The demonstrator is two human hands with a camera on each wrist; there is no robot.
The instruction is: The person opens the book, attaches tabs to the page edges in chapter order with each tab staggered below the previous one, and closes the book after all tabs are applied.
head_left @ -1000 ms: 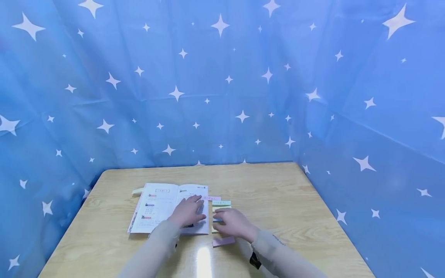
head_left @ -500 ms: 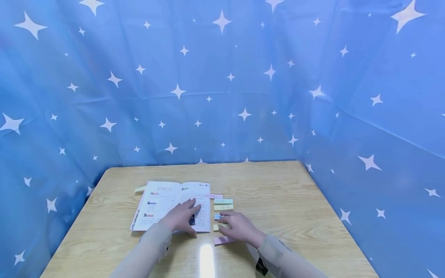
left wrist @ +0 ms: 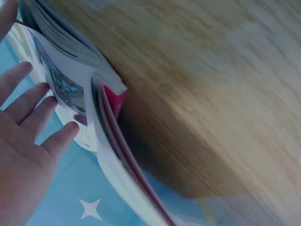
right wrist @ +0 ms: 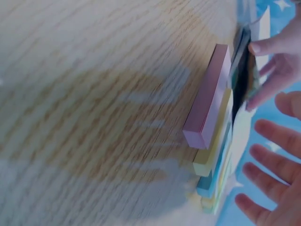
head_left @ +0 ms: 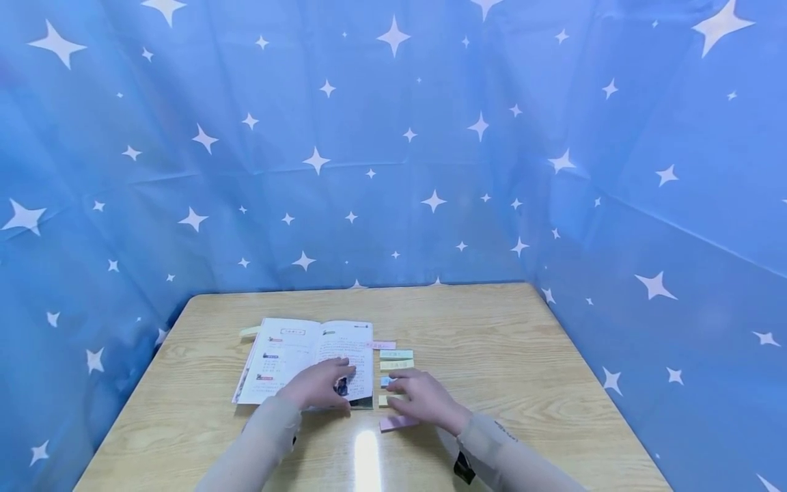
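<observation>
An open book point(head_left: 283, 369) lies on the table, its right page overlapped by my left hand point(head_left: 316, 385). That hand's fingers spread over the page while the thumb touches its bottom edge. The page's lower right corner is raised, and a dark picture shows beneath. My right hand point(head_left: 427, 400) hovers with loosely bent fingers, holding nothing, over a column of sticky note pads to the book's right. The column has a green pad point(head_left: 396, 354), a yellow pad point(head_left: 393, 365), a blue pad point(head_left: 385, 382), a second yellow pad point(head_left: 384, 401) and a pink pad point(right wrist: 207, 99) nearest me.
A pink tab point(head_left: 384, 345) sticks out from the book's right edge, and a pale tab point(head_left: 249, 331) from its left. The wooden table point(head_left: 492, 342) extends around them. A blue curtain point(head_left: 369, 137) with white stars hangs behind and at both sides.
My left hand has moved down the right page towards its bottom edge, and the page corner has lifted there. My right hand has shifted slightly off the pads, uncovering more of them.
</observation>
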